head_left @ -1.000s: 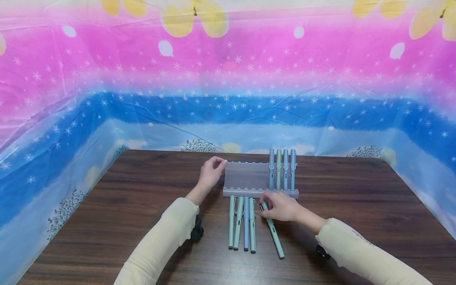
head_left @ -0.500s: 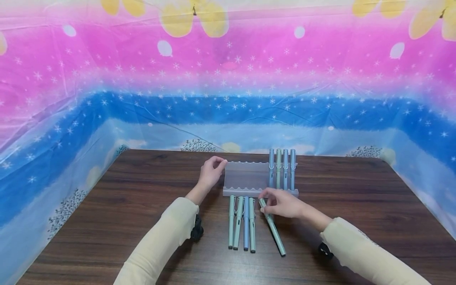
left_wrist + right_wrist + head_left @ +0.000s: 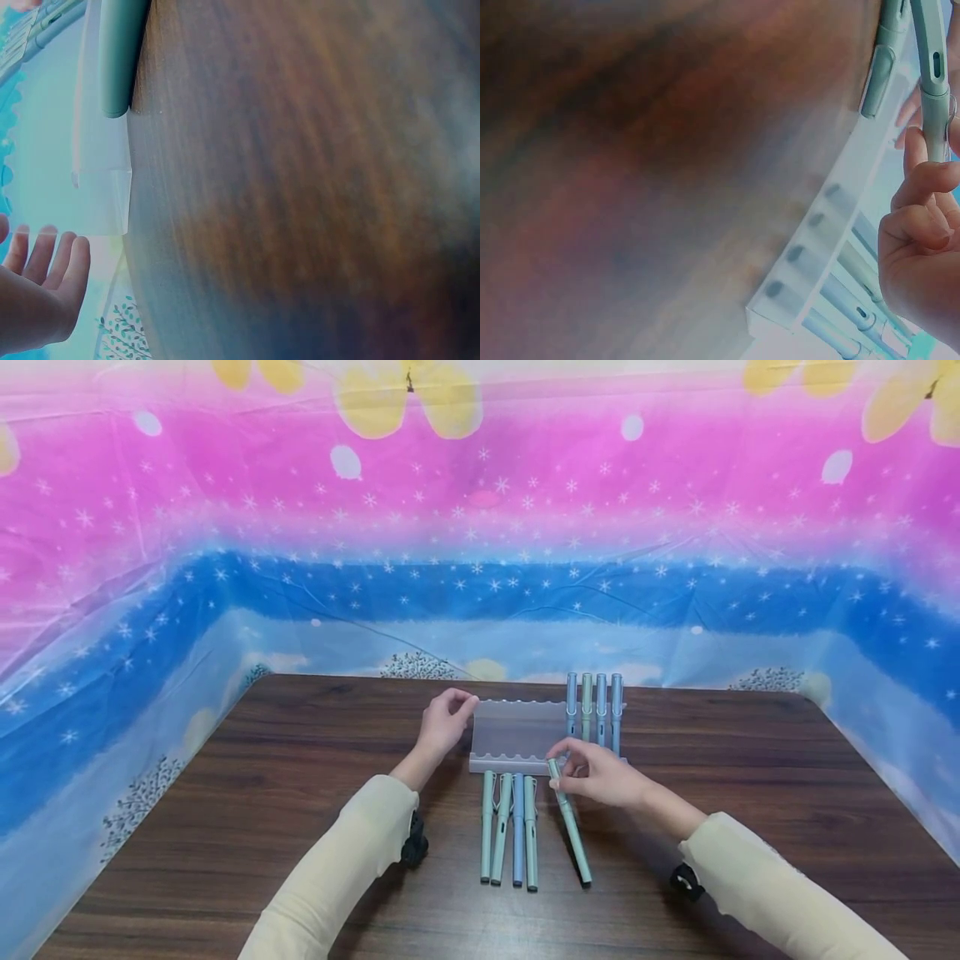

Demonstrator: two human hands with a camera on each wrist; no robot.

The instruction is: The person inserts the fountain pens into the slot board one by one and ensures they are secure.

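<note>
A clear pen rack (image 3: 517,731) with scalloped ledges stands on the table. My left hand (image 3: 445,722) pinches its upper left corner; the left wrist view has the fingers (image 3: 71,274) at the rack's side edge. In front of the rack, my right hand (image 3: 600,775) pinches a light green pen (image 3: 574,843) near its capped end. That pen slants, its upper end close to the rack's front ledge and its other end toward the person. Several blue and green pens (image 3: 602,706) stand in the rack's right part, their lower ends partly hidden by the right hand.
Left of the held pen, several green pens (image 3: 532,839) and a blue pen (image 3: 518,839) lie side by side on the wooden table (image 3: 300,760). A patterned cloth (image 3: 480,593) hangs around the table's back and sides.
My right hand has lifted the green pen's capped end and moved it toward the rack; its lower end has shifted away from the person. The left hand and rack have stayed put.
</note>
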